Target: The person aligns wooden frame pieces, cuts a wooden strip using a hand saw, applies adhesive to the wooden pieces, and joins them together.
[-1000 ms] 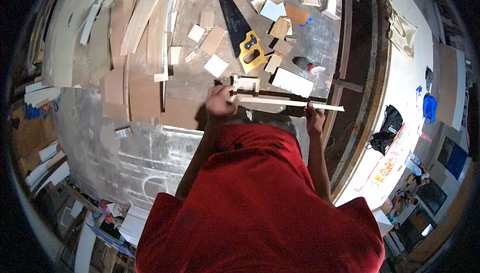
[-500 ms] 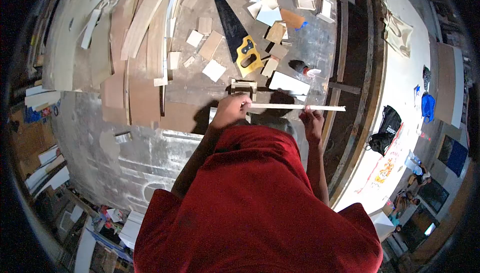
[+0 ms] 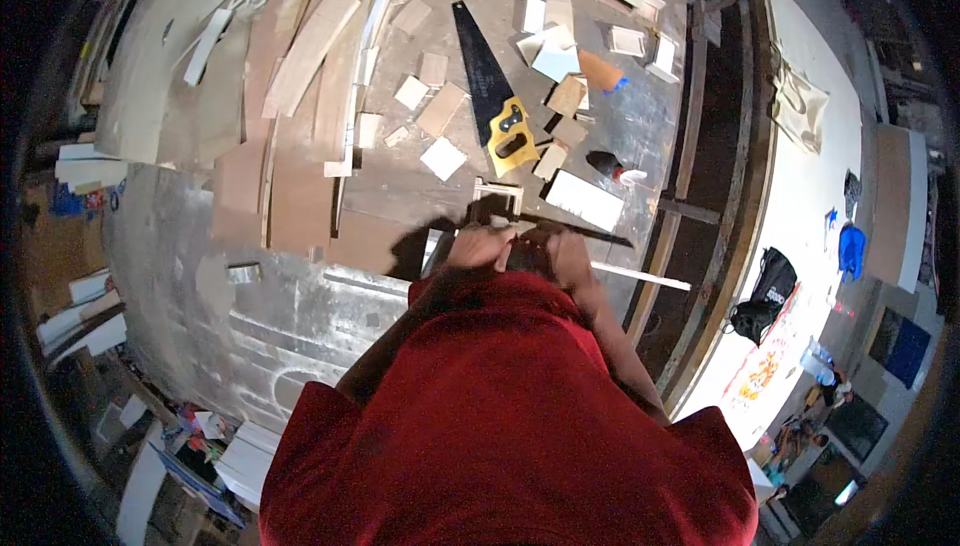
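A thin pale wooden strip (image 3: 645, 276) slants out to the right from behind my right hand (image 3: 568, 254). My left hand (image 3: 482, 246) is closed round the strip's left end, close to my red shirt. The right hand, slightly blurred, is beside it with the fingers bent; what they hold, if anything, is hidden. Just beyond the hands stands a small wooden frame (image 3: 500, 189). A white block (image 3: 585, 200) lies to its right, and a handsaw with a yellow handle (image 3: 510, 136) rests farther away.
Several small wood pieces (image 3: 442, 159) are scattered on the worktable (image 3: 400, 221). Long boards (image 3: 312, 56) lie at the left. A dark gap with beams (image 3: 700, 211) runs along the right, beside a white surface with a black bag (image 3: 768, 291). People (image 3: 800, 436) are at the far lower right.
My right hand has moved left, up to my left hand. The strip now slants down to the right instead of lying level. The view has shifted slightly.
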A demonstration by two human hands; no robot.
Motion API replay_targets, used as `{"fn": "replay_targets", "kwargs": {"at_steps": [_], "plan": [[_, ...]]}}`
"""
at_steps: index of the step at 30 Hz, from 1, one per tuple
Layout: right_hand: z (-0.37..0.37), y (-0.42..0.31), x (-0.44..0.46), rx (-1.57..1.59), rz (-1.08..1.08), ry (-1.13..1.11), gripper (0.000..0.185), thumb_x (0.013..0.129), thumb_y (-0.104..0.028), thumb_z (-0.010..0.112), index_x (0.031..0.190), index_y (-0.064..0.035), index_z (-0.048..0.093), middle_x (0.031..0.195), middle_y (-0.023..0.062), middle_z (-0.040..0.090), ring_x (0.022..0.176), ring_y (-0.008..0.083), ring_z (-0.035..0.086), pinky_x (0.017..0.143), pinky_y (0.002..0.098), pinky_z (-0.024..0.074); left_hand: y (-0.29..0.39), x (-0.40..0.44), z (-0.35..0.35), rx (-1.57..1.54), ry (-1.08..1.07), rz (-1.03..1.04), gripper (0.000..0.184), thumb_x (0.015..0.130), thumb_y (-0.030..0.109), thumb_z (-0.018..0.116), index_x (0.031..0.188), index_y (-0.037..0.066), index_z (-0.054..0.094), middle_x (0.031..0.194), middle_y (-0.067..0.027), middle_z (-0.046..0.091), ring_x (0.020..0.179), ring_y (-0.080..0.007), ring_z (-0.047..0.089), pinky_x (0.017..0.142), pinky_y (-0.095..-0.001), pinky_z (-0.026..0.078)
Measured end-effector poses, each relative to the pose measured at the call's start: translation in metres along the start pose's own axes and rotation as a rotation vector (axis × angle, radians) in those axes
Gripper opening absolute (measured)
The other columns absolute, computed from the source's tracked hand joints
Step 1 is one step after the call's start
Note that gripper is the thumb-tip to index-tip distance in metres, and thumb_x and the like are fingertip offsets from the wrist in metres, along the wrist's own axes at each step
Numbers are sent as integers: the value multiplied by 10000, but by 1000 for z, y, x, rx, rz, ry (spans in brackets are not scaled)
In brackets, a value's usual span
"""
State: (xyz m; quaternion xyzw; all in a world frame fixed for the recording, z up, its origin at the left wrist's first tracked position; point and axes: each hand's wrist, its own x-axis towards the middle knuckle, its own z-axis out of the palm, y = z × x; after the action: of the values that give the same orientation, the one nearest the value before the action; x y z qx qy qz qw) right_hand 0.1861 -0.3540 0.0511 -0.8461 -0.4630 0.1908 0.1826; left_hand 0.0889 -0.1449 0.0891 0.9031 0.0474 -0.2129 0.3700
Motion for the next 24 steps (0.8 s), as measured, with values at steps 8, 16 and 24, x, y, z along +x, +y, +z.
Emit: {"fn": "replay_targets", "kwargs": {"at_steps": [8,16,24], "plan": [[12,-14,18,211,-165,-41,173,827,-184,597,868,-30,665,901,203,639,789,406,640,666,500,519,-15,-21,8,51,200,-44,237,864,251,618,1045,104,661,864,-172,696,843,-379,685,748,-496,529],[17,-45,38,-87,-42,-52,200,835,-192,585,911,-86,737,927,153,696,837,367,682,765,465,553,-50,-24,20,48,211,-125,242,894,313,542,978,151,700,860,-140,715,806,-362,706,667,-496,534],[1,-87,102,-193,-3,-302,220,887,-110,514,924,-97,730,915,120,712,820,318,687,748,473,560,-49,-64,-13,-192,521,-238,226,879,293,579,979,167,737,895,-159,711,814,-381,685,684,-505,535]]}}
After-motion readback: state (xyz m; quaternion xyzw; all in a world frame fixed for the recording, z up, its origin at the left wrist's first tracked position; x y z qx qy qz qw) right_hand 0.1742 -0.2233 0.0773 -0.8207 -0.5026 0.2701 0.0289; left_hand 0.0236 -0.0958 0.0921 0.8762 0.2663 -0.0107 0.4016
